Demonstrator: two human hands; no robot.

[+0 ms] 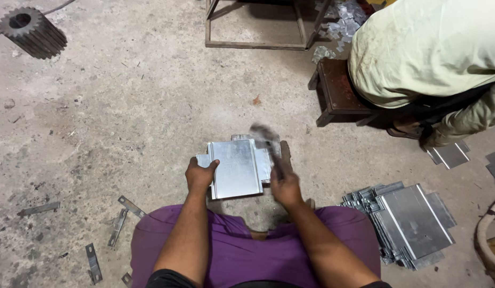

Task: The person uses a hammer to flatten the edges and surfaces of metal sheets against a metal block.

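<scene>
Seen from a head camera looking down: a person sits low over a bare concrete floor [125, 106], knees covered in purple cloth. The left hand [200, 176] grips the left edge of a folded sheet-metal plate [236, 168], thumb on top, holding it flat in front of the knees. The plate lies on other plates of the same kind, and what they rest on is hidden. The right hand [285, 184] is clenched around the handle of a hammer [269, 144], whose head is a motion blur above the plate's upper right corner, so a swing is under way.

Judging from this, the step in hand is hammering the plate's right-hand fold while the left hand steadies it. The next move calls for the plate to be kept from shifting, left fingers clear of the strike, and each blow landing square on the edge.

To the right, well apart, a fanned stack [407, 221] of similar plates lies on the floor. Narrow metal strips [119, 224] lie scattered at lower left. A large dark gear [31, 31] sits at upper left. At upper right another person [423, 48], in a pale shirt, crouches by a low wooden stool [338, 90], with more plates beside them.
</scene>
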